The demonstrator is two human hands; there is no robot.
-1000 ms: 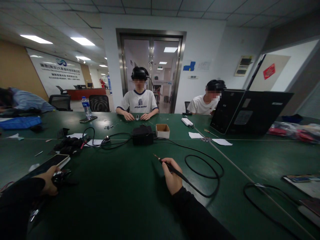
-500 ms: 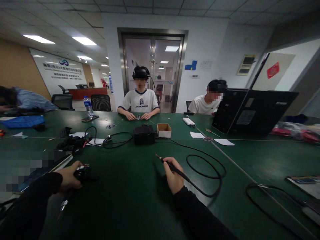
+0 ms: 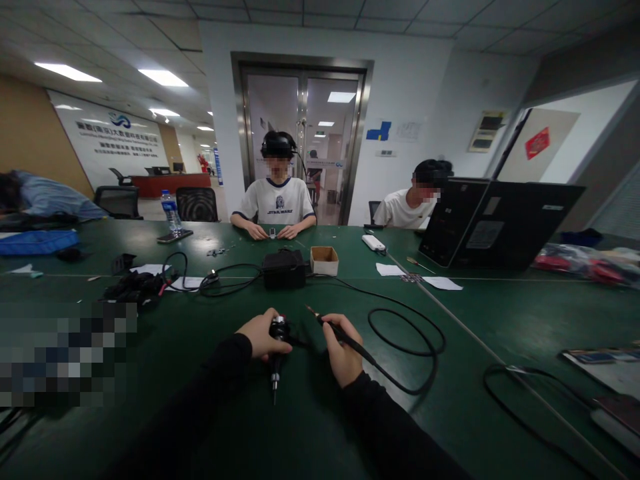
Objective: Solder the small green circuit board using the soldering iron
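Note:
My right hand [image 3: 345, 350] grips a soldering iron [image 3: 345, 337] like a pen, its bare tip pointing forward and left above the table. Its black cable [image 3: 425, 385] loops across the table to the right. Left of the iron's tip, my left hand [image 3: 261, 335] is closed around a small black object with a round silver part [image 3: 279, 325]; I cannot make out its kind. From below this hand a thin metal shaft like a screwdriver's [image 3: 275, 385] points toward me. A dark part sticks out to the right of the hand.
Beyond my hands stand a black box-shaped unit [image 3: 284, 269] and a small open cardboard box [image 3: 324, 261]. Black cables [image 3: 233, 291], paper slips [image 3: 443, 283] and a water bottle [image 3: 171, 212] lie or stand farther off. A computer case [image 3: 490, 223] stands right. Two people sit opposite.
My left hand has moved right from the table's left side to near the soldering iron, carrying the black object and the metal shaft along. My right hand has stayed almost still.

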